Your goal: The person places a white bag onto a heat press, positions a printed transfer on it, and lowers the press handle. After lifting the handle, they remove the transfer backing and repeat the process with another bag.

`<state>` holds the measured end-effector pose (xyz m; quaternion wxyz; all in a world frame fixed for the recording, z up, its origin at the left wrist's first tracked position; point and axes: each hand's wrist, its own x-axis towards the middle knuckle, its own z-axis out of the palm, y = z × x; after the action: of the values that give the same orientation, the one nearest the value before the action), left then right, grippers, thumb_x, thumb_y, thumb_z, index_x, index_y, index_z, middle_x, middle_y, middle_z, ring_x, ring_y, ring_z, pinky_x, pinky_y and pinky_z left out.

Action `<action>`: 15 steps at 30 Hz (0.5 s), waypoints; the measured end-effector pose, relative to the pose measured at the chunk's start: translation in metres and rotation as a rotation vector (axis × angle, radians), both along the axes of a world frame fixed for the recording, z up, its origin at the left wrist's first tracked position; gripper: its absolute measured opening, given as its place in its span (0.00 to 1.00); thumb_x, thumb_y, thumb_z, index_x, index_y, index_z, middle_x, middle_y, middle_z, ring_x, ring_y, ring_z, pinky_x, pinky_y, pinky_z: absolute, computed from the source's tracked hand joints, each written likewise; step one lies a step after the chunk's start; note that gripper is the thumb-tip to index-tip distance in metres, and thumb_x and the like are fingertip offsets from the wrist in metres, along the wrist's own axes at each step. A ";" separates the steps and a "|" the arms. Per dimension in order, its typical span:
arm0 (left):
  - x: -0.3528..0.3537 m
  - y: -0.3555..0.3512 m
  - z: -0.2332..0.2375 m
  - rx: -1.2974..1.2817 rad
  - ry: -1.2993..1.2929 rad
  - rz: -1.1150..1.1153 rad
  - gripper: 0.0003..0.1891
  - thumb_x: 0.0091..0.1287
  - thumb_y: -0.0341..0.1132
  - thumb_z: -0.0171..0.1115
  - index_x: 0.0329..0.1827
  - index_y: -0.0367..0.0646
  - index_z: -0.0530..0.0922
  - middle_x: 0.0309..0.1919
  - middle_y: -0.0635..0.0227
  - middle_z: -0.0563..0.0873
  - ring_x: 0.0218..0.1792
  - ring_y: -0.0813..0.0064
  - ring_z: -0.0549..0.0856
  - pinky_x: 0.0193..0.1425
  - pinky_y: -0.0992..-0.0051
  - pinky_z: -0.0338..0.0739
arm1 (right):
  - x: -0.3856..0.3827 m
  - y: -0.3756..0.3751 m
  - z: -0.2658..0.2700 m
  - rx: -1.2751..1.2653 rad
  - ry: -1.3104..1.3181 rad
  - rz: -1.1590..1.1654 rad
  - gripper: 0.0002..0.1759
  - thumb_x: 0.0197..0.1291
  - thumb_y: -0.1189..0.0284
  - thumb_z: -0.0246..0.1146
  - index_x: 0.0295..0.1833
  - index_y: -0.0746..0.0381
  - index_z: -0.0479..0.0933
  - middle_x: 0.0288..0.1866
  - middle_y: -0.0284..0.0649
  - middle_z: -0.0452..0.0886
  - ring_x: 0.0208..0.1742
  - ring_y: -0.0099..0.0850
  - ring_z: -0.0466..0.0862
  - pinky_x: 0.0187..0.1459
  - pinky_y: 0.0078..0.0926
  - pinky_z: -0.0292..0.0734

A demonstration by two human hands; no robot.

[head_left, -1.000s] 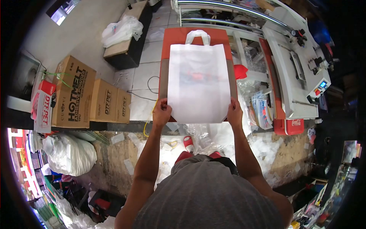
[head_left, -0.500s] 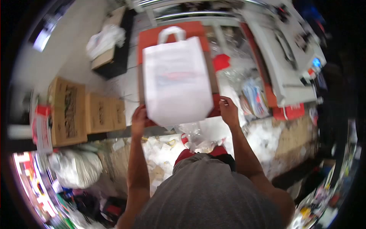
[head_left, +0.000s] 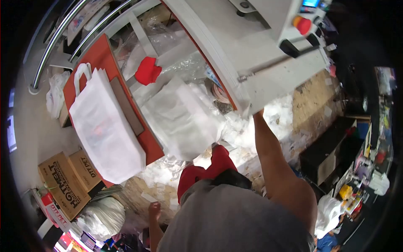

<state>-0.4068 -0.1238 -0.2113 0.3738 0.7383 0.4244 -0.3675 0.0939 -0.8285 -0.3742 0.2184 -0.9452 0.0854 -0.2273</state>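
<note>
A white tote bag (head_left: pixel 105 126) with handles and a faint reddish print lies flat on a red board (head_left: pixel 152 148) at the left. My left hand (head_left: pixel 155 209) hangs low, apart from the bag's lower end. Its fingers look curled in, and nothing shows in them. At the front corner of the white machine (head_left: pixel 285 77), my right hand (head_left: pixel 259 114) reaches to the edge. The fingers of that hand are hidden there. Between board and machine, a white sheet-like bag (head_left: pixel 180 115) lies below a red cloth piece (head_left: pixel 147 71).
Cardboard boxes (head_left: pixel 63 185) and a stuffed white plastic bag (head_left: pixel 102 218) stand at lower left. A red stop button (head_left: pixel 302 25) sits on the machine. Metal rails (head_left: pixel 56 42) run along the upper left. White scraps (head_left: pixel 279 113) litter the floor, and a black box (head_left: pixel 331 155) stands right.
The view has turned right, so the bag and board now sit at the left. Both hands have left the board's edge: the left dropped low, the right went to the machine.
</note>
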 end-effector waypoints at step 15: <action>0.056 -0.139 0.034 0.030 -0.107 0.230 0.17 0.63 0.38 0.67 0.53 0.40 0.81 0.40 0.59 0.88 0.42 0.67 0.88 0.49 0.67 0.82 | 0.041 -0.013 -0.021 -0.111 0.490 0.003 0.20 0.58 0.55 0.67 0.42 0.63 0.84 0.38 0.49 0.86 0.41 0.48 0.85 0.42 0.40 0.81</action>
<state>-0.3508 -0.2625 -0.1777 0.4247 0.7089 0.4910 -0.2758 0.1350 -0.8412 -0.3948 0.1390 -0.9827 0.1220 0.0046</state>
